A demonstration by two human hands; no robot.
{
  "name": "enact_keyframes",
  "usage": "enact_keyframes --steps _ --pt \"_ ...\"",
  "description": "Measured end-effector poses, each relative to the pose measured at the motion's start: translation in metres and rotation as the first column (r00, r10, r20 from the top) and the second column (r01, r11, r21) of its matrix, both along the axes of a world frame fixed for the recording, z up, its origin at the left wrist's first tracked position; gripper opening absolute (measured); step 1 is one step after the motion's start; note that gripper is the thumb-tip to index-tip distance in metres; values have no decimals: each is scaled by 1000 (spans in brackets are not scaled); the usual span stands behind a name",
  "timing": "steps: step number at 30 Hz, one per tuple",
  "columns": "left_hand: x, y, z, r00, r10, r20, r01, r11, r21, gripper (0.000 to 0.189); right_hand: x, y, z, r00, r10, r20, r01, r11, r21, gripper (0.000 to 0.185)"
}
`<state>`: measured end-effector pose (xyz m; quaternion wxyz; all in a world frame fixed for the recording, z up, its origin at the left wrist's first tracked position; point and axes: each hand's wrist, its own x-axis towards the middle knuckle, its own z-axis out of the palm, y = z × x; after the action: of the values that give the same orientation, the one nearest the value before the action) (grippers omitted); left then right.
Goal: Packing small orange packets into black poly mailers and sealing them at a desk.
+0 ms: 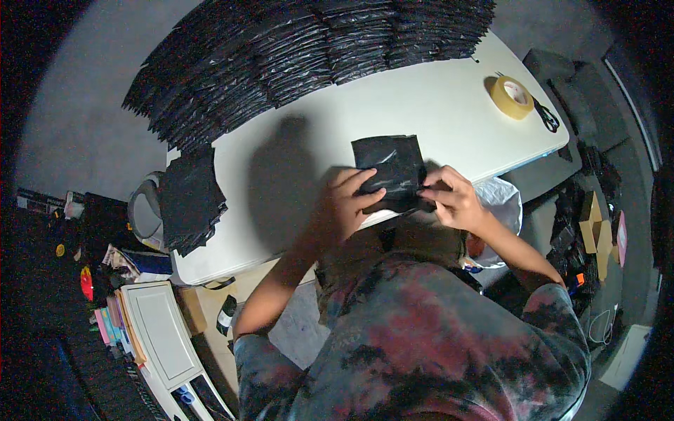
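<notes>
A squarish piece of folded black plastic lies near the front edge of the white table. My left hand rests on its left side, fingers spread over the surface. At its right edge, the thumb and fingertips of my right hand pinch the plastic. Along the far side of the table run long rows of tightly packed black plastic pieces. Another pile of flat black pieces lies at the table's left end. The underside of the held piece is hidden.
A roll of yellowish clear tape sits at the right end beside a coiled black cable. Below the table's front edge, right of my body, is a silvery plastic bag. A white cabinet stands lower left.
</notes>
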<state>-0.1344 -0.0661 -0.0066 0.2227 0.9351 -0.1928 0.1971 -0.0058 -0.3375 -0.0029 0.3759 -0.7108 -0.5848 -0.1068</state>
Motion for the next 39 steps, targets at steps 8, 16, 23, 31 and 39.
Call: enact_keyframes --steps 8,16,23,31,39 --pt "64 27 3 994 101 -45 -107 977 -184 22 39 35 9 968 -232 -97 237 971 41 15" --pt "115 51 5 1000 -26 -2 25 986 -163 30 81 49 21 845 -318 -430 191 930 -312 32" --pt "115 48 6 991 -39 -125 -2 951 -309 38 80 56 3 810 -351 -470 303 936 -177 27" --pt "121 55 7 995 -12 -98 3 996 -93 49 79 61 9 795 -382 -472 348 924 -161 24" --pt "123 51 -1 998 -24 -52 27 997 68 52 47 84 35 855 -513 80 519 850 -95 44"
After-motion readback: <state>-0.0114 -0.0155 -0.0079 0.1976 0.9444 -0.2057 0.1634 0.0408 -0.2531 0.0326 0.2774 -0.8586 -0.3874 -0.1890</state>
